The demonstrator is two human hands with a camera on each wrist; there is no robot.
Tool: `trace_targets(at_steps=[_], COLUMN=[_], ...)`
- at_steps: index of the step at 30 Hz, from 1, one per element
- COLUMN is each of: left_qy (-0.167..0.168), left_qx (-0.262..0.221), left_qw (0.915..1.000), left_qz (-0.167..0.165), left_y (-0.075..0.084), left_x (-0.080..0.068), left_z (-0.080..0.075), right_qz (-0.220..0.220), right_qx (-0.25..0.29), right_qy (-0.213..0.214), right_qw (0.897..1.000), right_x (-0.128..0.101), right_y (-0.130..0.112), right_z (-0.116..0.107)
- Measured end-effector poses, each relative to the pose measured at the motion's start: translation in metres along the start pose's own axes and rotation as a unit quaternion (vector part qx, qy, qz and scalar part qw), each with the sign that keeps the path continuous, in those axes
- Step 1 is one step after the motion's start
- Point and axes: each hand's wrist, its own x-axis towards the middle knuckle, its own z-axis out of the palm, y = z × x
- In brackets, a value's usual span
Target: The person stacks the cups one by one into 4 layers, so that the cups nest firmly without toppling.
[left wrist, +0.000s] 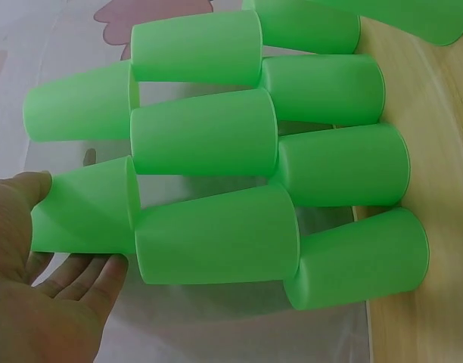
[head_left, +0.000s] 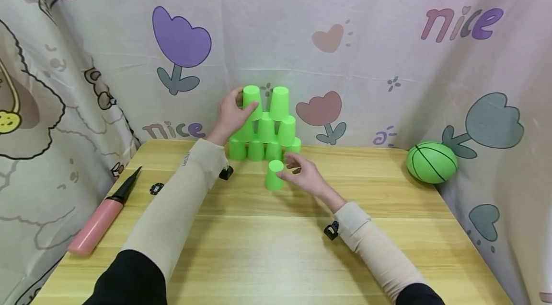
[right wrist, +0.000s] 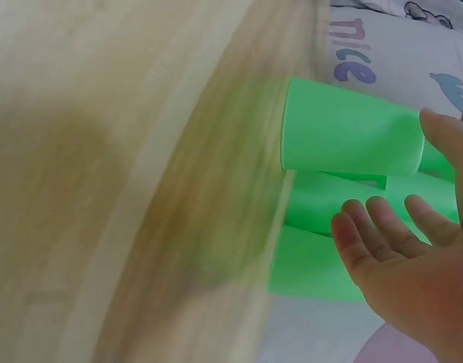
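Note:
A pyramid of upside-down green cups (head_left: 265, 132) stands at the back of the wooden table (head_left: 258, 252). My left hand (head_left: 238, 109) holds the left cup of the top row (head_left: 251, 98), thumb on one side and fingers on the other. In the left wrist view the thumb lies on that cup (left wrist: 84, 212), my left hand (left wrist: 57, 265) cradles it, and the pyramid (left wrist: 239, 151) fills the frame. A single green cup (head_left: 273, 175) stands in front of the pyramid. My right hand (head_left: 296, 170) is spread beside it, and in the right wrist view my right hand (right wrist: 413, 242) lies just off the cup (right wrist: 352, 128).
A pink hand pump (head_left: 101, 214) lies at the table's left edge, with a small black disc (head_left: 156, 189) near it. A green ball (head_left: 431, 162) rests at the back right corner. A printed curtain (head_left: 345, 31) closes in the back and sides.

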Motion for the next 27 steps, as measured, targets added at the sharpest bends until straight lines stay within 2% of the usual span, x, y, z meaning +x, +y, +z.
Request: trace_targets(at_steps=[17,27], left_qy=[-0.015,-0.025], left_qx=[0.014,0.002], left_qw=[0.9998,0.9996], left_qz=[-0.006,-0.011], left_y=[0.003,0.0], left_x=[0.007,0.007], left_z=[0.003,0.003], right_qz=[0.004,-0.009], right_qx=[0.014,0.012], right_qy=[-0.016,-0.018], right_qw=[1.0,1.0], right_x=[0.003,0.004], right_y=[0.005,0.006], right_z=[0.013,0.017])
